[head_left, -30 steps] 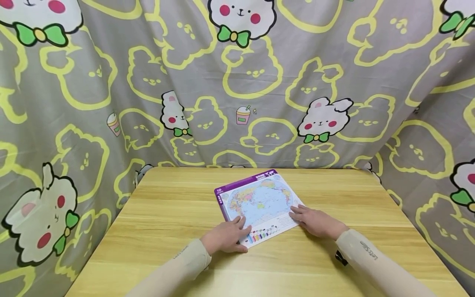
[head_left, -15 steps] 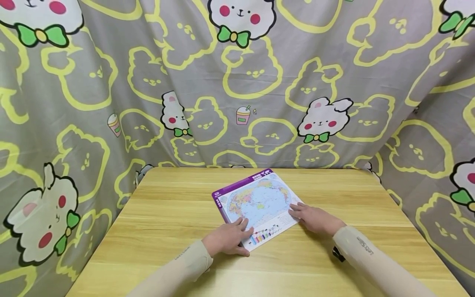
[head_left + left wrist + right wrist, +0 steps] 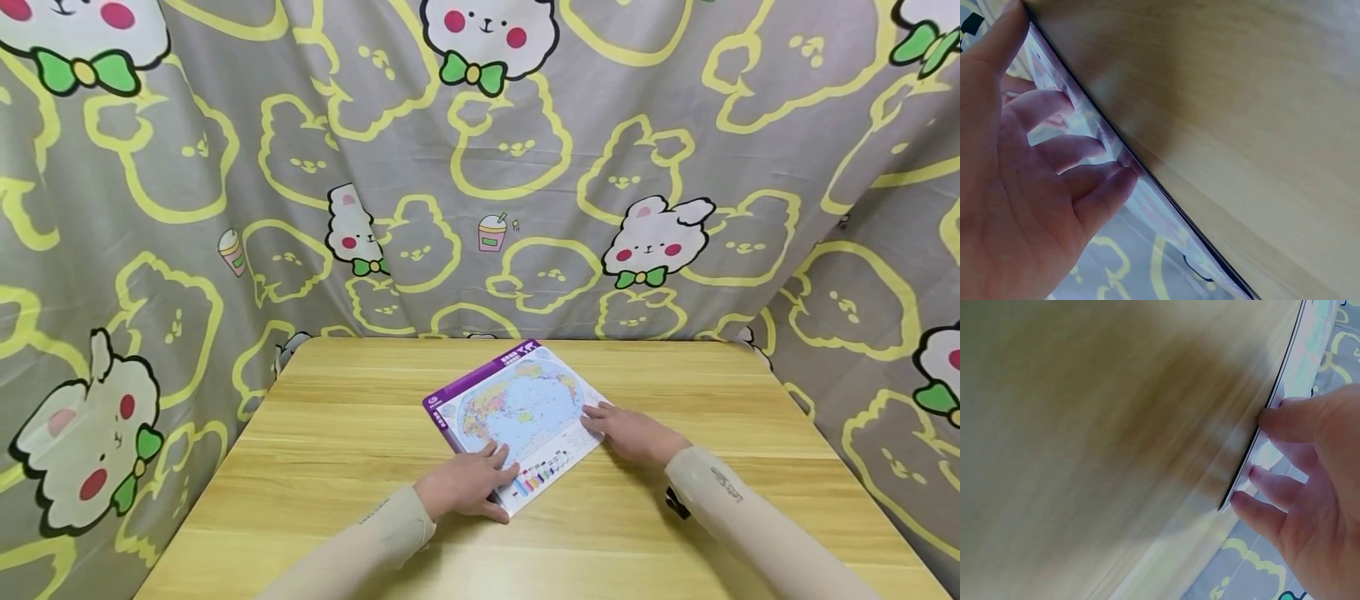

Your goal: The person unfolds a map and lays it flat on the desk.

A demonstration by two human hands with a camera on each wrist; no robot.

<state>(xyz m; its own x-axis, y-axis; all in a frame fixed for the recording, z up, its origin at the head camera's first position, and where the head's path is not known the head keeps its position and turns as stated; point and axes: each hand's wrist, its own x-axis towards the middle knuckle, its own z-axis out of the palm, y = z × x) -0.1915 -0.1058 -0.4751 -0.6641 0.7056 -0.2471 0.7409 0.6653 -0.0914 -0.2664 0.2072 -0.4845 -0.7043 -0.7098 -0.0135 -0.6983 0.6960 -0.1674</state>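
Note:
A thin world map sheet (image 3: pixel 517 408) with a purple border lies slanted on the wooden table, its purple header strip toward the far left. My left hand (image 3: pixel 468 482) rests spread on its near left part, thumb at the near corner. On the right edge, the fingers of my right hand (image 3: pixel 633 432) touch the map's face. Seen from the left wrist, the fingertips (image 3: pixel 1125 178) of the left hand meet the glossy face, with the thumb along the edge. From the right wrist, the thumb (image 3: pixel 1282 422) of the right hand sits against the dark edge while the fingers press the face.
The light wooden table (image 3: pixel 337 417) stretches around the map on all sides. Behind it and at both sides hangs a grey curtain (image 3: pixel 420 167) with cartoon animals. Below the right wrist shows a small black object (image 3: pixel 677 503).
The map has turned counterclockwise on the table: its far corner went left and its near corner toward me. My left hand slid slightly nearer and right; the right hand slid slightly farther and left.

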